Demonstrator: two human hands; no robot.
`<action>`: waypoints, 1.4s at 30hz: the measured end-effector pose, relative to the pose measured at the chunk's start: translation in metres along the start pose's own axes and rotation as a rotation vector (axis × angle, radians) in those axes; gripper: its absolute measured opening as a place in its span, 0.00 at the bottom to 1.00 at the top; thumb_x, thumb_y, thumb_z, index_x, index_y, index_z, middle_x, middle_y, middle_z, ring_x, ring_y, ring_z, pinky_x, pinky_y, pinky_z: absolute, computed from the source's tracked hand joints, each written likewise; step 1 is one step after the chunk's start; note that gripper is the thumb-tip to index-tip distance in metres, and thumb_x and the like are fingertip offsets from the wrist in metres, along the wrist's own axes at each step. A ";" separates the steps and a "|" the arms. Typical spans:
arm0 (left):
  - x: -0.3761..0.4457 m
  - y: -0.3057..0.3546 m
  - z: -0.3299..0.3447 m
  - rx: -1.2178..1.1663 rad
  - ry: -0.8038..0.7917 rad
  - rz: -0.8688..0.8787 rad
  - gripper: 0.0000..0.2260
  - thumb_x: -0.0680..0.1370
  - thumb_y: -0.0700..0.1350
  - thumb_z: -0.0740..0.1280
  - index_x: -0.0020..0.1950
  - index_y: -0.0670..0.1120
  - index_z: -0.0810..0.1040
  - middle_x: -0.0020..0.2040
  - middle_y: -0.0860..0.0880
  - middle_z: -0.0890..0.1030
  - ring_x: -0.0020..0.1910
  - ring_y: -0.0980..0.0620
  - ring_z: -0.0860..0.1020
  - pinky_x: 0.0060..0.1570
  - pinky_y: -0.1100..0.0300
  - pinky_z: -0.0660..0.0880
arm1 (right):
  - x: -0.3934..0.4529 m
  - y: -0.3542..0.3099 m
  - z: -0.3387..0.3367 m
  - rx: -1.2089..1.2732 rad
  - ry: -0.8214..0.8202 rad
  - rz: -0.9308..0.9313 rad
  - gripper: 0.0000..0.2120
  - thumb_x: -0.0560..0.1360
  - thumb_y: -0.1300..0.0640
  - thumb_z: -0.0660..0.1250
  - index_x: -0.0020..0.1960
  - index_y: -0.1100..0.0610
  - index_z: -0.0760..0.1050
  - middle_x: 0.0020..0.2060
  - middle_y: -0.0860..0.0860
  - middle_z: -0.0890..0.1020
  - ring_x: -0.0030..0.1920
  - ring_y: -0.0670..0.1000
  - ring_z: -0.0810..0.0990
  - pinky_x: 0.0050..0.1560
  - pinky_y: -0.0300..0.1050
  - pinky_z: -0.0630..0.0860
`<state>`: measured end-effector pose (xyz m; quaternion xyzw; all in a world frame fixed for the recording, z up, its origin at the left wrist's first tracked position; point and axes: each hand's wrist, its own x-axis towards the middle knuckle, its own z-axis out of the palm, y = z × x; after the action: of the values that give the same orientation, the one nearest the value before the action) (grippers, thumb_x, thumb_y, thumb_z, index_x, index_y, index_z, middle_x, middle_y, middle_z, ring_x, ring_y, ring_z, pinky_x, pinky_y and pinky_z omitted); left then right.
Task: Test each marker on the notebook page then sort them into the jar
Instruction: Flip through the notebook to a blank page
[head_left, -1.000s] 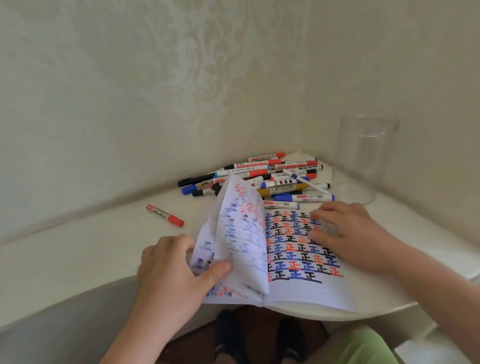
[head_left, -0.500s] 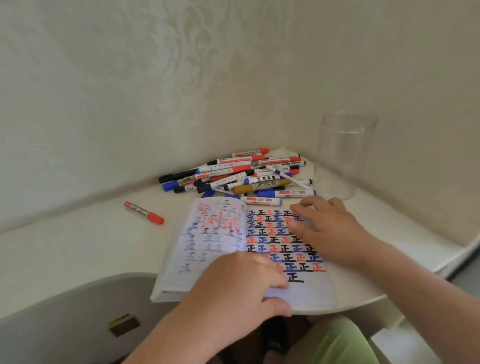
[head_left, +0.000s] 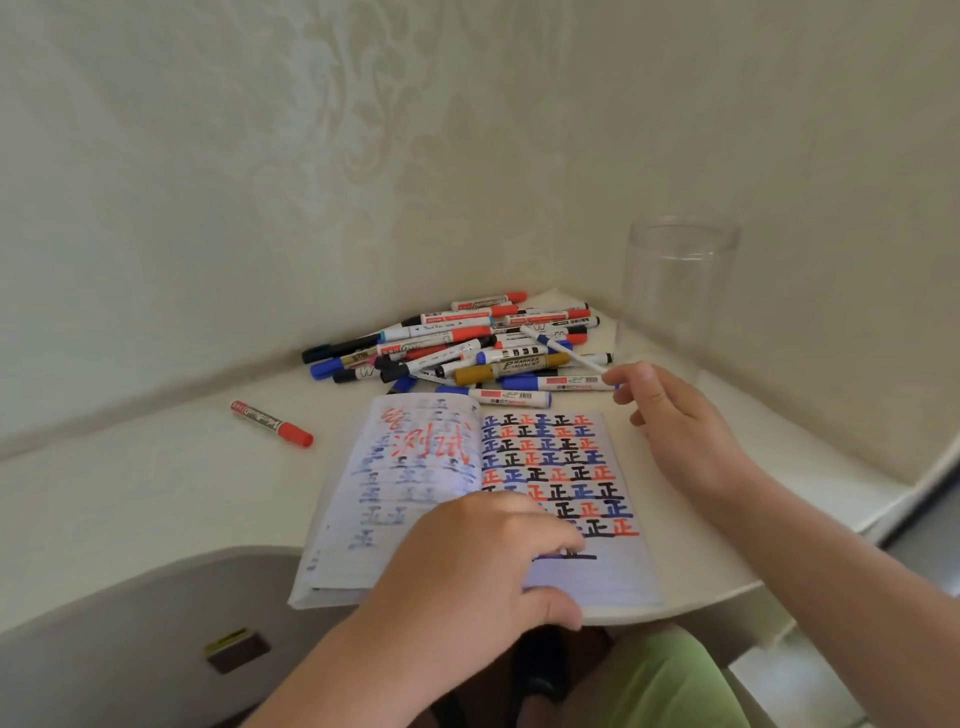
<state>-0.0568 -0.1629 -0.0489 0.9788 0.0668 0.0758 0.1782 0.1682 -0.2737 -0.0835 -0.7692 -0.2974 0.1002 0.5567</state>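
Left hand (head_left: 467, 561) flat on the near part of the open notebook (head_left: 483, 499), grip loose, fingers spread, right hand (head_left: 675, 421) lifted by the right page, grip half open, fingertips reaching a blue marker (head_left: 556, 383) at the near edge of the marker pile (head_left: 457, 343), clear jar (head_left: 675, 291) far right on the table (head_left: 130, 493), lone red marker (head_left: 271, 423) left.

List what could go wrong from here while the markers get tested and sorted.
The right hand reaches into the loose pile of markers beside the tall clear glass jar; it might knock the jar. The open lined notebook overhangs the white table's edge, so if the left hand lifts, it might slip.
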 end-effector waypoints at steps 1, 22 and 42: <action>0.001 0.001 -0.001 -0.020 -0.012 -0.018 0.24 0.73 0.65 0.72 0.69 0.66 0.75 0.58 0.63 0.80 0.58 0.62 0.74 0.59 0.58 0.75 | 0.000 0.000 0.000 0.009 0.003 -0.007 0.19 0.86 0.38 0.52 0.57 0.40 0.81 0.54 0.44 0.81 0.53 0.43 0.77 0.62 0.51 0.74; -0.029 -0.019 -0.009 -1.341 0.448 -0.540 0.11 0.69 0.47 0.76 0.46 0.42 0.88 0.51 0.40 0.87 0.50 0.44 0.86 0.56 0.43 0.80 | -0.022 -0.011 0.015 -0.372 -0.338 -0.518 0.09 0.79 0.53 0.71 0.58 0.44 0.82 0.49 0.37 0.82 0.52 0.44 0.80 0.51 0.35 0.76; -0.036 -0.029 -0.011 -0.438 0.570 -0.460 0.30 0.63 0.84 0.57 0.26 0.57 0.71 0.21 0.57 0.67 0.24 0.58 0.66 0.26 0.65 0.62 | -0.031 -0.062 0.024 -0.071 -0.417 -0.335 0.35 0.73 0.20 0.52 0.55 0.43 0.85 0.50 0.43 0.85 0.55 0.47 0.82 0.60 0.51 0.78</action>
<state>-0.0972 -0.1380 -0.0539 0.8173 0.3123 0.3139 0.3688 0.1101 -0.2599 -0.0404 -0.6910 -0.5319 0.1524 0.4651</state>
